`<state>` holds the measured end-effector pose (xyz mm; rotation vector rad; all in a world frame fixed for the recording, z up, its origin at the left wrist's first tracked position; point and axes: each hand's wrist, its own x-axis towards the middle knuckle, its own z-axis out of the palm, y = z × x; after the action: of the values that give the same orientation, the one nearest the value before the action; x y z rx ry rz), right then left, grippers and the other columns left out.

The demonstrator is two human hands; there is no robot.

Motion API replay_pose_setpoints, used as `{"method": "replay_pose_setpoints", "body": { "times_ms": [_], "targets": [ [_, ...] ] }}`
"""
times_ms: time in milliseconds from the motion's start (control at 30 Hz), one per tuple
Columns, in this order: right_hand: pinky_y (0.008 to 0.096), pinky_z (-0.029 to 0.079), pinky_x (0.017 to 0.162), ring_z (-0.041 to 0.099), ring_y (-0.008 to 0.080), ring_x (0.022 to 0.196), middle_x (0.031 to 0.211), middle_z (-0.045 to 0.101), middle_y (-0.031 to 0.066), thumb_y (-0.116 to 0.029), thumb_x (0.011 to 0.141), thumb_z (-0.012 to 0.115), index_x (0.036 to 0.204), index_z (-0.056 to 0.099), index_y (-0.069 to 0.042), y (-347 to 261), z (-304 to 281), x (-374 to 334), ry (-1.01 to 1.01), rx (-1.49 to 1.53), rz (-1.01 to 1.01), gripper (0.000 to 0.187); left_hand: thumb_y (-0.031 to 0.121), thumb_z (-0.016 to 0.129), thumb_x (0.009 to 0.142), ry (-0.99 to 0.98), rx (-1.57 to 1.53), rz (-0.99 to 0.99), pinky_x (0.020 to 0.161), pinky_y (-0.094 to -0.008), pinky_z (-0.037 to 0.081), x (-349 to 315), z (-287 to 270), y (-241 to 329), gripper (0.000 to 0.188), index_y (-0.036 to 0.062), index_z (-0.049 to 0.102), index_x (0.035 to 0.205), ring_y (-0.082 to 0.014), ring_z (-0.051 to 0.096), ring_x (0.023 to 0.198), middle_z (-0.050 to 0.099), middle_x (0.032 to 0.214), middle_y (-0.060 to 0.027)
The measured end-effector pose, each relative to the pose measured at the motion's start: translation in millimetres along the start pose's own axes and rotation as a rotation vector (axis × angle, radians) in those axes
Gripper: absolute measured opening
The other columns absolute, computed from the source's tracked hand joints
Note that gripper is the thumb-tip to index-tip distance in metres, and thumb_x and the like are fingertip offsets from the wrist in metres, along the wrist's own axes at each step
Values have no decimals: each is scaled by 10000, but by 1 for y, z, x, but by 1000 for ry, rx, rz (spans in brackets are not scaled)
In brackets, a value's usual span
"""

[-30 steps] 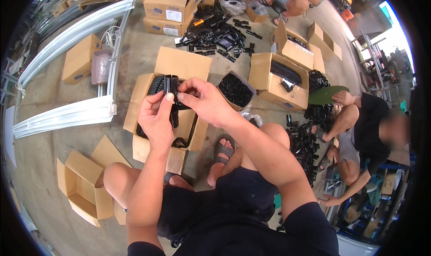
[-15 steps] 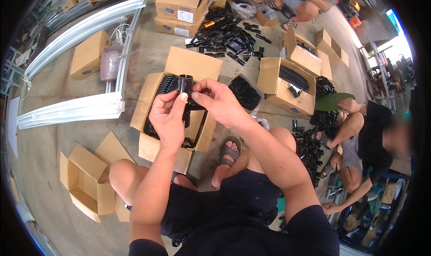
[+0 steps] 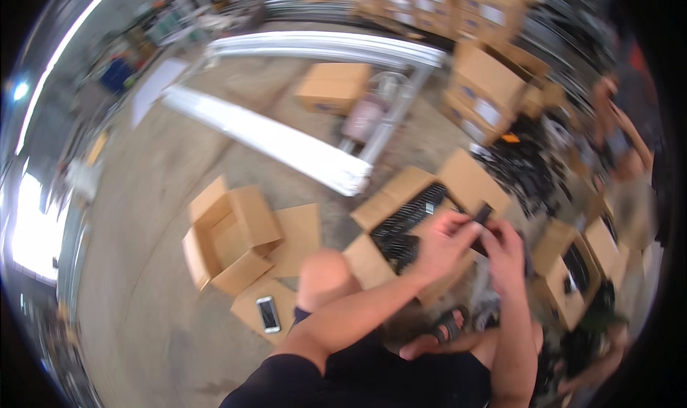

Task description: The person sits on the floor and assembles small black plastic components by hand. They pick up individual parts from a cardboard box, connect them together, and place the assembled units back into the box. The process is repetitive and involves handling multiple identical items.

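Note:
Between my two hands is a short black tubular piece [image 3: 484, 212], its outline softened by motion blur. My left hand [image 3: 447, 245] pinches it from the left. My right hand [image 3: 505, 252] closes its fingertips on the other side of it. Just beneath and to the left is an open cardboard box [image 3: 390, 200] with its flaps spread. Rows of black ribbed parts [image 3: 406, 225] fill the visible part of that box; my hands and forearms hide the rest.
An emptied-looking open carton [image 3: 230, 238] lies on the left, with a phone [image 3: 268, 314] on a cardboard flap. Long white metal profiles [image 3: 272, 139] form a frame beyond. Loose black parts [image 3: 519, 166] and stacked boxes [image 3: 483, 93] stand farther right, near other people.
The view has swung left, so the boxes and my hands now appear farther right, and the phone has come into view. Both hands still hold the black tubular piece.

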<state>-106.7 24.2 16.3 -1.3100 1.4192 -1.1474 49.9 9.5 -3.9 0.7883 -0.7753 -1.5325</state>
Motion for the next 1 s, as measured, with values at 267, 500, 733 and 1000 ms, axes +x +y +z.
{"method": "replay_pose_setpoints", "body": {
  "times_ms": [267, 500, 733, 1000],
  "targets": [
    [291, 431, 1027, 547, 138, 1158, 1196, 612, 65, -152, 1084, 560, 1251, 580, 31, 44, -47, 8, -65, 262, 6, 248, -5, 719, 896, -53, 19, 134, 736, -277, 536, 11, 21, -24, 155, -11, 607, 1002, -98, 641, 842, 680, 915, -53],
    [294, 447, 1008, 568, 133, 1120, 1189, 617, 46, -156, 1082, 568, 1230, 599, 17, 33, -32, 5, -71, 239, 55, 230, -15, 706, 890, -23, -20, 143, 738, -273, 534, 3, 15, -18, 155, -10, 595, 999, -105, 648, 842, 685, 915, -59],
    [283, 462, 912, 568, 120, 1011, 1061, 642, 36, -169, 1048, 615, 1131, 654, 20, 8, -7, 2, 42, 83, 9, 210, 75, 746, 928, 1, 124, 86, 744, -289, 554, 5, 2, -11, 204, -3, 638, 1083, -118, 671, 865, 720, 955, -78],
    [251, 471, 785, 564, 81, 855, 903, 642, 4, -99, 1005, 643, 1045, 676, 24, -8, -7, -2, 82, 6, 16, 134, 39, 774, 919, 9, 140, 108, 700, -234, 550, 5, 14, 3, 156, -10, 687, 1038, -68, 662, 788, 740, 913, -47]
  ]
}}
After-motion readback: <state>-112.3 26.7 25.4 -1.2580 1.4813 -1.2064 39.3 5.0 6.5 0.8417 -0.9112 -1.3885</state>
